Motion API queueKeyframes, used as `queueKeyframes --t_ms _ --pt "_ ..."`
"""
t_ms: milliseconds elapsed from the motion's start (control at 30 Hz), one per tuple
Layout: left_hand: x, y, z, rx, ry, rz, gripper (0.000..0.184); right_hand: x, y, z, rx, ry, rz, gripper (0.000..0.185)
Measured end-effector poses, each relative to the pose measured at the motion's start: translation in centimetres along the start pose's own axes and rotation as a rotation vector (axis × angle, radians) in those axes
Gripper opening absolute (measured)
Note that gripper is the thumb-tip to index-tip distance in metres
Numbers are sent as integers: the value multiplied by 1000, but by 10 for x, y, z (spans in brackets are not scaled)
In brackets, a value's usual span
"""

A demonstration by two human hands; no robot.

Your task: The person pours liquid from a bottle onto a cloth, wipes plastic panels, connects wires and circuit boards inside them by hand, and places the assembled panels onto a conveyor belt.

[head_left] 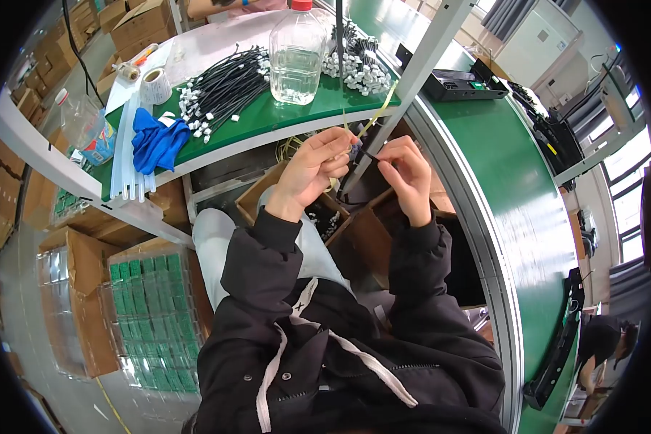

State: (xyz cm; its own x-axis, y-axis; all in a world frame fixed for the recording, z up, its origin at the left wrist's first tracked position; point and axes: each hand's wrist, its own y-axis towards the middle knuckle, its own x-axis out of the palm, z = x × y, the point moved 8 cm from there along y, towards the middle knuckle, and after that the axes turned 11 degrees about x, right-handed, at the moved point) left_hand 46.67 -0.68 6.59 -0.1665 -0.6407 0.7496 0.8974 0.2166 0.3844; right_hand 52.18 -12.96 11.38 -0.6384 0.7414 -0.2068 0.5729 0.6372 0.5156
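Observation:
My left hand (317, 168) is closed in a pinch on a thin yellow strip (376, 117), whose ends stick out above the fingers. My right hand (408, 173) is a little to the right, its thumb and index finger pinched on a thin black cable (369, 155) that runs toward my left fingertips. The fingers partly hide where strip and cable meet. On the green bench top just beyond my hands lie a bundle of black cables with white connectors (228, 83) and a second such bundle (358, 64).
A large clear bottle with a red cap (295, 65) stands between the bundles. To the left are a blue cloth (159, 139), a tape roll (155, 87) and a smaller bottle (87, 134). A metal post (428, 54) rises right. Clear trays of green boards (152, 318) stand lower left.

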Motion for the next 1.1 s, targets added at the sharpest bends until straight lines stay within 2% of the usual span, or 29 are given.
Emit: queueKeyframes --t_ms 67,100,200,233,333,433,567,667,700,733,800,833,867,933,1000,1067,1100 --pt "-2 -3 2 36 0 39 17 -13 0 10 45 241 4 17" --pt "-3 -4 4 51 13 60 17 -19 -1 2 -2 67 118 17" --pt "-1 -5 7 80 55 135 16 9 -3 -36 -139 -325 234 21" --pt "-1 -6 7 85 70 162 16 17 -3 -41 -179 -369 265 23" --pt "-4 -10 6 82 93 198 16 29 -1 -36 -194 -351 291 20" --pt "1 -14 12 44 40 43 15 33 0 -33 -178 -340 284 17" --pt "-6 -14 14 196 345 156 13 34 -3 -39 -207 -369 348 14" --pt "-7 -12 27 461 604 65 9 36 0 -32 -63 -246 296 11" --pt "-5 -14 32 515 762 80 10 35 2 -6 77 -39 243 7" --pt "-3 -16 36 553 795 101 8 42 2 19 259 304 172 4" --pt "6 -21 39 624 857 148 7 62 0 52 599 781 52 11" --pt "8 -22 34 590 639 148 7 67 0 67 693 783 49 17" --pt "15 -23 42 641 757 151 7 67 0 81 681 815 99 17" --pt "24 -28 57 737 995 163 8 62 3 87 605 940 51 16" --pt "2 -37 76 752 1296 355 20 45 1 70 354 784 89 22" --pt "-38 -52 69 584 1275 497 27 48 1 40 216 640 -45 38" --pt "-45 -58 58 521 1186 467 29 53 1 38 232 641 -88 44"
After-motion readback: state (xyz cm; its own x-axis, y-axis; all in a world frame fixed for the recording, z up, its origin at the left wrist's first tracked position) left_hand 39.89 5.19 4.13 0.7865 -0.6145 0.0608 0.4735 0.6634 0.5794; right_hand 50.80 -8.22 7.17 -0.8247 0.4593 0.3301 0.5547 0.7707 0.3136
